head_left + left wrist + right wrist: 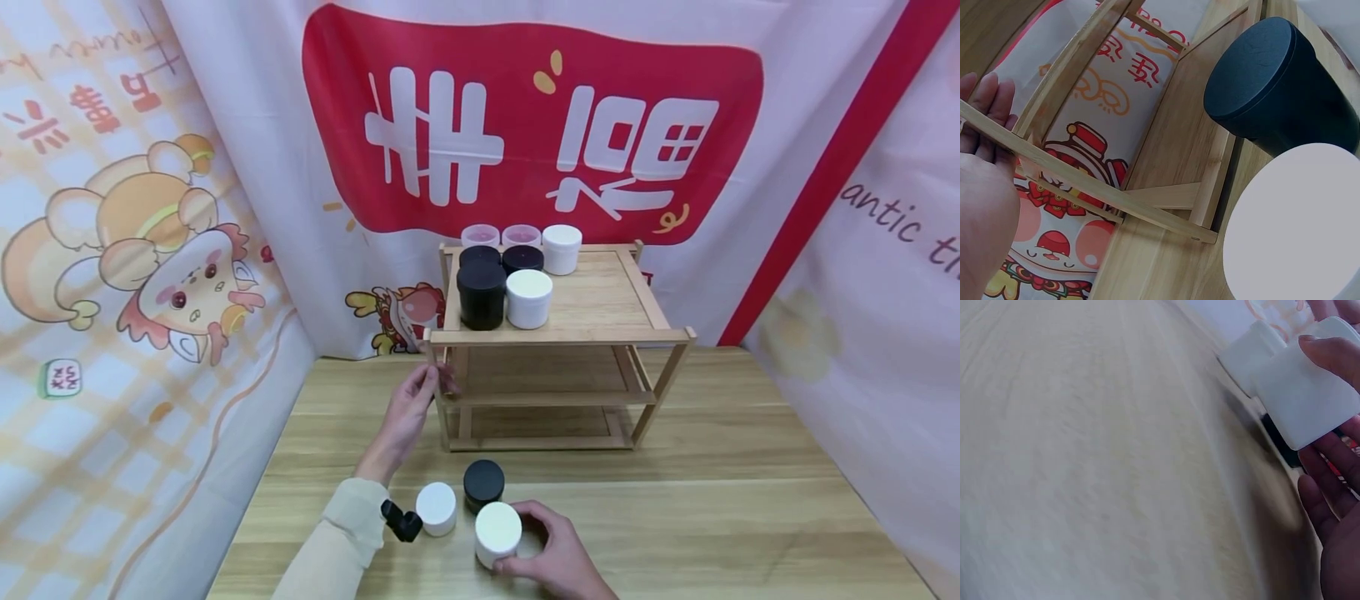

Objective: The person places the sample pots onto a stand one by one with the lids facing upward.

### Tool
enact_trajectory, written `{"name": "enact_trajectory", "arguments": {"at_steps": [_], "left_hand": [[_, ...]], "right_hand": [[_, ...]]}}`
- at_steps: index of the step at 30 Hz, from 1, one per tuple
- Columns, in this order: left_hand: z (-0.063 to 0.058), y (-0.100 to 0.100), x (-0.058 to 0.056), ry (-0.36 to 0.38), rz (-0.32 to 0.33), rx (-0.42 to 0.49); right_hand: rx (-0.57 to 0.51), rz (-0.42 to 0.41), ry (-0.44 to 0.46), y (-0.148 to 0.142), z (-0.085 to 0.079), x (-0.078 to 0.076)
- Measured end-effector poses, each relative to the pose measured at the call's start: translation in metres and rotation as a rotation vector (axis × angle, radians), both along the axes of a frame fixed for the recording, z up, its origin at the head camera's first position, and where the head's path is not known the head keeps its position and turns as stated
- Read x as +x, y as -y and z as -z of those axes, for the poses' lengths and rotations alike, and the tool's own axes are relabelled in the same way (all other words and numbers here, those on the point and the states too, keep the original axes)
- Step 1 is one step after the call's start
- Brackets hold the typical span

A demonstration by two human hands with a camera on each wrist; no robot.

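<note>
My right hand point(551, 546) grips a white lidded jar point(498, 533) by its side, thumb toward me and fingers across from it. In the right wrist view the same white jar point(1310, 384) is tilted between thumb and fingers. A black jar point(483, 485) and another white jar point(436, 508) stand just beyond and to the left of it on the table. My left hand point(408, 404) is at the front left leg of a wooden rack point(558, 336), its thumb and fingers on either side of the leg. In the left wrist view, fingers point(1002, 103) pass behind the wooden bar.
On the rack's top shelf, at its left, several jars are grouped: black jars point(482, 296), white jars point(528, 298) and two pink-topped ones point(480, 236). Two lower shelves point(540, 371) sit beneath. Printed cloth point(247, 167) hangs around the wooden table point(720, 500).
</note>
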State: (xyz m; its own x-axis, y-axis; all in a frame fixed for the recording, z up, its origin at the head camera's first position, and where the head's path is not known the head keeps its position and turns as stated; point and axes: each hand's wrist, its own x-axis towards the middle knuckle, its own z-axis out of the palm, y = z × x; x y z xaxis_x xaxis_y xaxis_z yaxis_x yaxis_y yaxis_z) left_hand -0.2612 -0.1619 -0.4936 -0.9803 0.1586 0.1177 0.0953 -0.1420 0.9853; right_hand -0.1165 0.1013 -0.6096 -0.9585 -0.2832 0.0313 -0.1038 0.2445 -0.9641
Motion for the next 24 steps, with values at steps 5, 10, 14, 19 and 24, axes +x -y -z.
{"name": "enact_trajectory", "arguments": {"at_steps": [5,10,14,19,24], "left_hand": [[-0.001,0.0,0.001,0.013,-0.006,-0.002],[-0.001,-0.001,0.001,0.026,-0.007,-0.002],[0.0,-0.001,0.0,0.028,-0.008,-0.006],[0.0,-0.002,0.0,0.032,-0.018,0.004],[0.001,-0.002,0.0,0.024,-0.017,0.016]], "right_hand": [[-0.036,0.002,-0.017,-0.011,-0.014,-0.002],[-0.029,0.009,-0.029,-0.023,-0.029,-0.007],[-0.005,0.026,-0.045,-0.031,-0.041,-0.01],[0.015,0.059,-0.077,-0.038,-0.055,-0.011],[0.027,0.097,-0.156,-0.046,-0.075,-0.014]]}}
